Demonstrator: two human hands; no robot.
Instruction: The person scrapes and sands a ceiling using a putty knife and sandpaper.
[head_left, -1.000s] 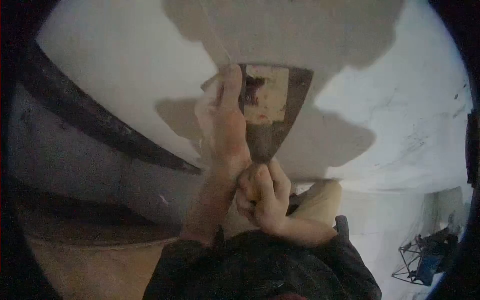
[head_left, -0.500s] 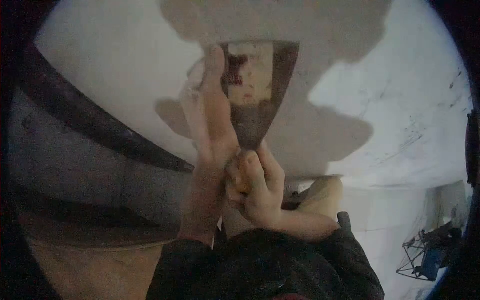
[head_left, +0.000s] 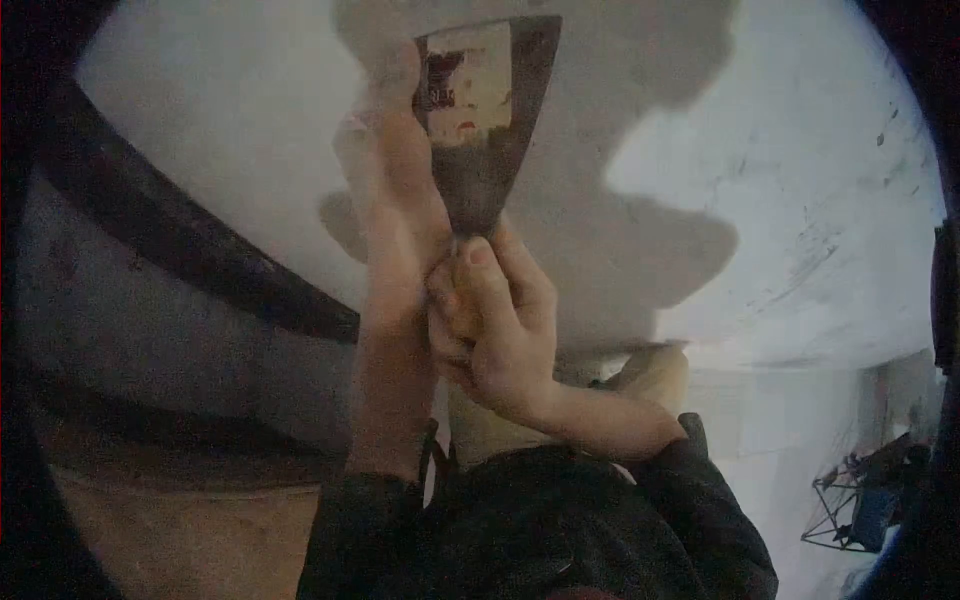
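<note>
**Dark sleeves, bare hands**

From where I stand the person wears one dark, near-black top with long sleeves. The left sleeve (head_left: 365, 530) ends in a wide cuff well short of the wrist, leaving the forearm bare up to the left hand (head_left: 395, 200). A short dark tab juts from that cuff, too dim to make out. The right sleeve (head_left: 705, 510) is bulkier, its cloth thick and creased, with a rolled cuff edge and a bare forearm running to the right hand (head_left: 495, 320). Both hands are bare. The cloth looks matt, soft and plain, and the front of the top fills the space between the sleeves
</note>
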